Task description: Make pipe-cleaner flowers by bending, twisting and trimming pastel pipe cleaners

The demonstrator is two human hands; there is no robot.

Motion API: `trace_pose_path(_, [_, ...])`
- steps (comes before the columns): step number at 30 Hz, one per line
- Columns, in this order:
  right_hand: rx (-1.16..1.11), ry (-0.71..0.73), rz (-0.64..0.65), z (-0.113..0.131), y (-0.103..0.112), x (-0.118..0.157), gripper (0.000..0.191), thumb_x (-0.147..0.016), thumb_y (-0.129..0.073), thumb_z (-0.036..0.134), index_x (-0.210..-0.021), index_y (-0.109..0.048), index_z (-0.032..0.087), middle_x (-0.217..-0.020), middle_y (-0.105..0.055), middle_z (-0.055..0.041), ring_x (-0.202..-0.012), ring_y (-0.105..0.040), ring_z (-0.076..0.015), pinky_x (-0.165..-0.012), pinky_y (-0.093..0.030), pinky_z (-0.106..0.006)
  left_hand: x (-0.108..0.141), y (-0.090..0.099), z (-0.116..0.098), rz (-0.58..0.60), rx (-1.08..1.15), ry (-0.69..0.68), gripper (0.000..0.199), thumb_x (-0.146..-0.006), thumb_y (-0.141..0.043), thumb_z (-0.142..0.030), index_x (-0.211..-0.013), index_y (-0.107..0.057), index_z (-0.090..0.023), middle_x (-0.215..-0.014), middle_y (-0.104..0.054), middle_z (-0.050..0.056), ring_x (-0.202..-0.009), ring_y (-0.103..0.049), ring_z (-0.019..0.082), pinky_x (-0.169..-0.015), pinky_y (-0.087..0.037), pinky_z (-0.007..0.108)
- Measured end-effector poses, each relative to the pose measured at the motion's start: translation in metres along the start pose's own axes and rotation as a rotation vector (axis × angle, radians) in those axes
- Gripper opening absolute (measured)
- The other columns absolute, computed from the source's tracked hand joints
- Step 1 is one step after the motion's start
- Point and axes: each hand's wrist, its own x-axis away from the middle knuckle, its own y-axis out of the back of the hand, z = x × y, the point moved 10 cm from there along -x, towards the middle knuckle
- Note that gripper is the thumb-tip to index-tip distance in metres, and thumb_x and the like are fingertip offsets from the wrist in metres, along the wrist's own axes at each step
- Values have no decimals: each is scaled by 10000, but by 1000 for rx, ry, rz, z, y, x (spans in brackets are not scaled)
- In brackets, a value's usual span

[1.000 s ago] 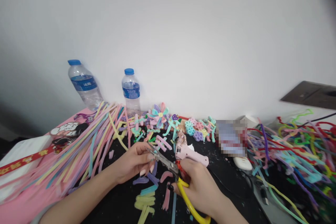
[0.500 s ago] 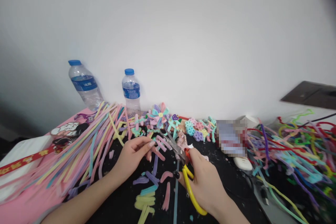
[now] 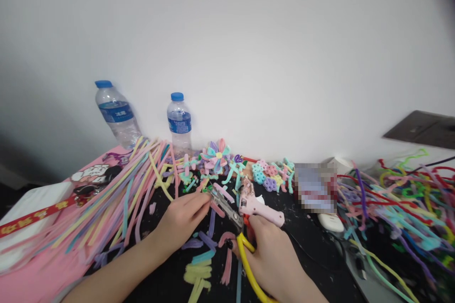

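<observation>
My right hand (image 3: 273,251) grips a pair of scissors (image 3: 227,208) by the yellow handle, with a bit of orange-red showing near the pivot. The blades point up and left, their tips at the fingers of my left hand (image 3: 188,213). Those left fingers are pinched together; a small green bit shows by the blade tips, but what they hold is mostly hidden. Under and beside the blades lie short pink and lilac pipe cleaner pieces (image 3: 223,193). A pale pink glue gun (image 3: 261,207) rests just beyond my right hand.
Cut yellow pipe cleaner pieces (image 3: 197,272) lie in front. Long pastel pipe cleaners (image 3: 117,199) spread at left, a tangle of coloured ones (image 3: 401,208) at right. A pipe cleaner flower (image 3: 217,155) and two water bottles (image 3: 179,125) (image 3: 117,111) stand by the wall.
The scissors have swung left and down, bringing their tips to my left fingers. My left fingers have closed into a tighter pinch. The glue gun shows more fully.
</observation>
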Motion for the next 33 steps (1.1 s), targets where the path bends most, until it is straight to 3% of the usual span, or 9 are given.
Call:
trace_pose_path(8, [4,3,13,0,0,-1,198,-777,-528,354,-663,-491,197,-664,-579,-20,-573,-530,-173,-491,-270,-241,1,5,-6,-46,-42,-94,129,-850,-505,-135,-881,-630,-142,-803,-699,66,-761,-664,153,-784,-534,243])
trace_pose_path(13, [-26,13,21,-2,-1,-2,250,-794,-520,385,-637,-475,196,-627,-567,-10,-555,-516,-160,-479,-255,-235,2,5,-4,-52,-26,-82,147,-840,-511,-140,-894,-647,-157,-817,-709,63,-767,-670,163,-782,-536,262])
trace_pose_path(16, [-44,37,8,-2,1,-3,277,-786,-536,405,-622,-467,192,-607,-553,0,-543,-497,-146,-480,-255,-231,-2,3,6,4,73,51,153,-844,-494,-153,-840,-647,-164,-727,-694,47,-683,-657,150,-692,-530,241])
trace_pose_path(21, [-69,69,13,-2,5,-6,261,-746,-579,382,-613,-465,189,-606,-539,19,-529,-463,-122,-475,-244,-221,-3,-18,32,221,412,384,273,-839,-480,-157,-591,-595,-165,-544,-617,-3,-536,-587,121,-562,-464,211])
trace_pose_path(29, [-70,136,76,-2,9,-8,284,-693,-635,348,-595,-420,192,-598,-499,43,-530,-421,-107,-479,-228,-208,24,-62,46,402,1114,765,216,-768,-609,-309,-646,-637,-134,-525,-601,9,-411,-503,90,-449,-406,204])
trace_pose_path(33, [-52,164,33,0,13,-6,246,-684,-639,341,-662,-436,205,-648,-522,38,-564,-453,-125,-496,-257,-214,28,-66,46,390,1233,838,224,-733,-645,-344,-663,-631,-131,-586,-632,29,-380,-469,73,-407,-388,201])
